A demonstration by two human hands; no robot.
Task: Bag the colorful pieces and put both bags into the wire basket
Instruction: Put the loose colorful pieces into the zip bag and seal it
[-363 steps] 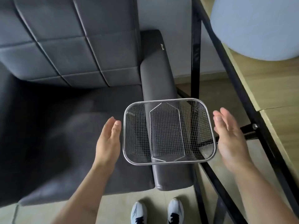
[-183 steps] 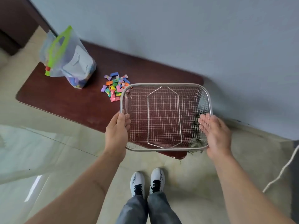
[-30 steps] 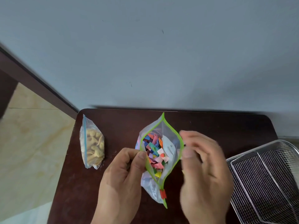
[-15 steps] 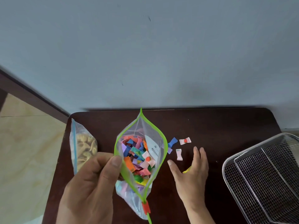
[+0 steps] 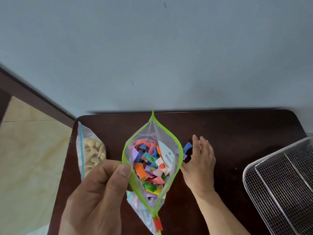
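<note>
My left hand (image 5: 100,192) pinches the left rim of a clear bag with a green zip edge (image 5: 177,160), holding its mouth wide open above the dark wooden table (image 5: 237,133). Inside lie several colorful pieces (image 5: 149,165). My right hand (image 5: 201,160) lies flat on the table just right of the bag, fingers over the loose pieces; a blue piece (image 5: 187,147) shows beside the fingers. Whether the fingers hold any piece is hidden. A second clear bag with a blue zip (image 5: 89,151), filled with beige snacks, lies at the table's left end. The wire basket (image 5: 284,182) stands at the right.
A grey wall rises right behind the table. Pale tiled floor (image 5: 30,158) lies to the left, with a dark skirting strip along the wall. The basket has a folded wire handle lying inside it.
My right hand has slid forward over the loose pieces, covering most of them. The open bag has come closer to the camera in my left hand.
</note>
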